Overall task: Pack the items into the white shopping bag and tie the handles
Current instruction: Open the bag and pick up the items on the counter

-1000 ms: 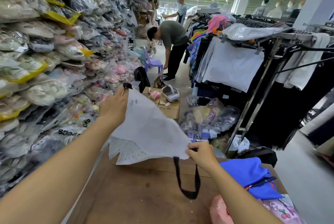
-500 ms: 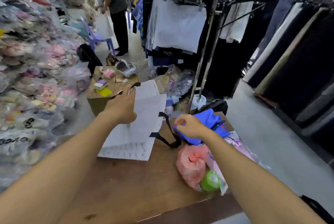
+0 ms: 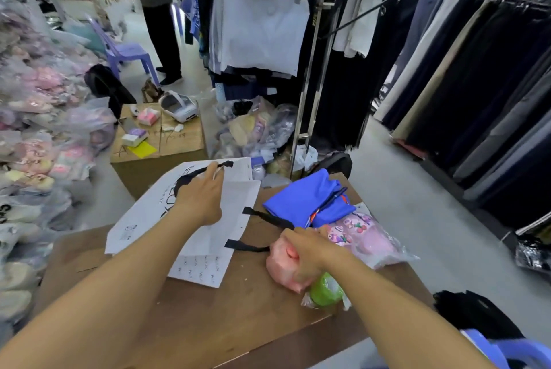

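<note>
The white shopping bag (image 3: 149,213) with black handles lies on the brown table (image 3: 208,315). My left hand (image 3: 201,198) grips the bag's upper edge by one black handle. My right hand (image 3: 304,252) is closed on a pink plastic-wrapped bundle (image 3: 278,267) at the table's right side. A green roll (image 3: 323,291) in clear wrap lies just under that hand. Folded blue clothing (image 3: 301,198) and a pink patterned packet (image 3: 366,234) lie beyond it. The bag's other black handle (image 3: 262,216) trails toward the bundle.
A cardboard box (image 3: 158,142) with small items stands beyond the table. Bagged goods (image 3: 35,130) pile along the left. Clothes racks (image 3: 313,49) fill the right and back. A person (image 3: 158,11) stands near a purple chair (image 3: 125,49). A blue stool (image 3: 507,350) shows at bottom right.
The view has tilted down toward the table. My left hand lowered the bag onto the table. My right hand left the bag's handle, crossed the blue clothing and closed on the pink bundle.
</note>
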A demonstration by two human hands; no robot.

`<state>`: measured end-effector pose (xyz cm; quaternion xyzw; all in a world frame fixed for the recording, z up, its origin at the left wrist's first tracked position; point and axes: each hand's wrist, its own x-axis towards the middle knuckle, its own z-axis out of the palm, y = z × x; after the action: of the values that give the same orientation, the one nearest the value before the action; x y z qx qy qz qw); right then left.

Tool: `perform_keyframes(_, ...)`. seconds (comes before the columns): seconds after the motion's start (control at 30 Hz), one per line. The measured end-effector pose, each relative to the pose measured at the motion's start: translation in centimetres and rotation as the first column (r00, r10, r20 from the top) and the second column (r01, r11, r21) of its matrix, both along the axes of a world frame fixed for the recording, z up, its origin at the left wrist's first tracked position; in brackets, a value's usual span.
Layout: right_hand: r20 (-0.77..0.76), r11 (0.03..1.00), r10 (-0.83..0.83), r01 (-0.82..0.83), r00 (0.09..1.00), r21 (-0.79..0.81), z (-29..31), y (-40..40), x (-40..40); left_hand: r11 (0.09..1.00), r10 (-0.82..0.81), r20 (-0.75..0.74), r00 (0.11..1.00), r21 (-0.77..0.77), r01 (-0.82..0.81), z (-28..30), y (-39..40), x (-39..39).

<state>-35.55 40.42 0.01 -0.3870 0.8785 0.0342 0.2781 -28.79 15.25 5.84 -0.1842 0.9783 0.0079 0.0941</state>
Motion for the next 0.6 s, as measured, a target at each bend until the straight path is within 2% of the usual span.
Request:
perform_keyframes(0.17,0.020,0.976,-0.046,0.050,0.999,-0.211,3.9,-1.8,-2.2,0.997,0.075,-0.037,0.996,-0.029,-0.076,1.6,-2.5,1.7)
perform_keyframes(0.33,0.077,0.863,-0.076,0.104,0.994,-0.495,8.5,-7.7,-1.7,0.997,0.079,-0.047,0.996,-0.015,-0.079,3.4,-5.2,4.2)
perform_keyframes(0.47,0.244,0.886,-0.054,0.160,0.968,-0.436,7.5,-15.3,2.0,0.996,0.043,-0.059,0.997,0.078,-0.038,4.6,-5.9,6.9)
perform_keyframes(0.6,0.268,0.951,-0.016,0.097,0.963,-0.295,3.3,-22.3,5.5,0.987,0.003,-0.083,0.997,0.161,0.010,6.6,-5.6,9.8)
